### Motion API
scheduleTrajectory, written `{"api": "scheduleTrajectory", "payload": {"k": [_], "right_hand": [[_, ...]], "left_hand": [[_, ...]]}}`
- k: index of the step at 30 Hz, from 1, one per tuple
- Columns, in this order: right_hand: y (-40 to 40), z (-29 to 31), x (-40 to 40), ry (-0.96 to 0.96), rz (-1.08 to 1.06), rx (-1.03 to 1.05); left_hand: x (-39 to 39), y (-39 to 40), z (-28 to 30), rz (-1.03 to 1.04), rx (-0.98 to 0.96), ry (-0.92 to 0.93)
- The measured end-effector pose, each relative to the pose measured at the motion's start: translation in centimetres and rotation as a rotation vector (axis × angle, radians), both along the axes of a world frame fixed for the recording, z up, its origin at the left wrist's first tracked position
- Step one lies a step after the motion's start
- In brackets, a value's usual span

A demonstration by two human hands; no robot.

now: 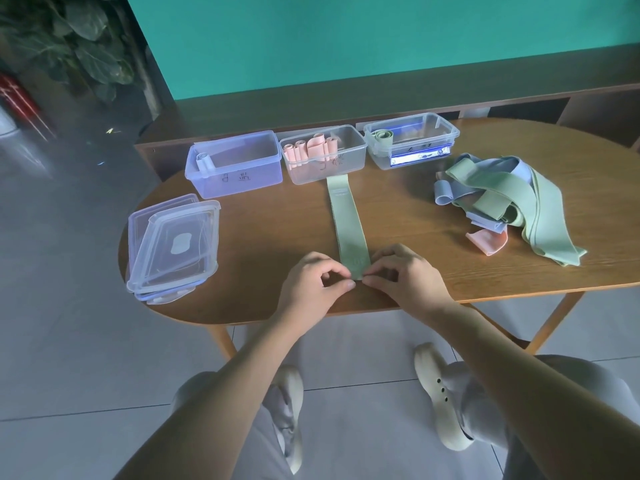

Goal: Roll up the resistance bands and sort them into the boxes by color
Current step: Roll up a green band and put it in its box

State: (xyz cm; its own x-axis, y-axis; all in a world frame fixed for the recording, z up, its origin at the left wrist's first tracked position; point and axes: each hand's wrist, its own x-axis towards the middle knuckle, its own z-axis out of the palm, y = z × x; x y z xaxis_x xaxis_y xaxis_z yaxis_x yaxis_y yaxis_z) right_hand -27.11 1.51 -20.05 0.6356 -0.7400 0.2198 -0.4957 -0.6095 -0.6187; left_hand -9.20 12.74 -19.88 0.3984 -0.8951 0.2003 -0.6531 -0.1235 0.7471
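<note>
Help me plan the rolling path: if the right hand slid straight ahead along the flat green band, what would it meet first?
Probably the middle box holding pink rolls: the green band under the right hand runs to its front wall, nothing between.

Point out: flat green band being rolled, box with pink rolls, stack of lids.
flat green band (347, 223), head view, middle of the strip lying on the table
box with pink rolls (360, 157), head view, right side wall
stack of lids (162, 251), head view, top lid's flat panel
</note>
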Motion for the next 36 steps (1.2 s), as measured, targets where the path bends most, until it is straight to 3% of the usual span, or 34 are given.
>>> {"api": "scheduleTrajectory", "payload": {"k": [23, 32, 36], "right_hand": [[-0.8, 0.2, 0.3, 0.038, 0.11, -0.028], [-2.2, 0.9, 0.4, 0.046, 0.173, 0.046], [-2.4, 0.8, 0.5, 0.014, 0.183, 0.057]], "left_hand": [[-0.6, -0.6, -1.2, 0.041, -0.087, -0.207], [1.7, -1.5, 0.3, -0.118, 0.001, -0.084], [2.3, -2.0, 0.7, -0.19, 0.04, -0.12]]}}
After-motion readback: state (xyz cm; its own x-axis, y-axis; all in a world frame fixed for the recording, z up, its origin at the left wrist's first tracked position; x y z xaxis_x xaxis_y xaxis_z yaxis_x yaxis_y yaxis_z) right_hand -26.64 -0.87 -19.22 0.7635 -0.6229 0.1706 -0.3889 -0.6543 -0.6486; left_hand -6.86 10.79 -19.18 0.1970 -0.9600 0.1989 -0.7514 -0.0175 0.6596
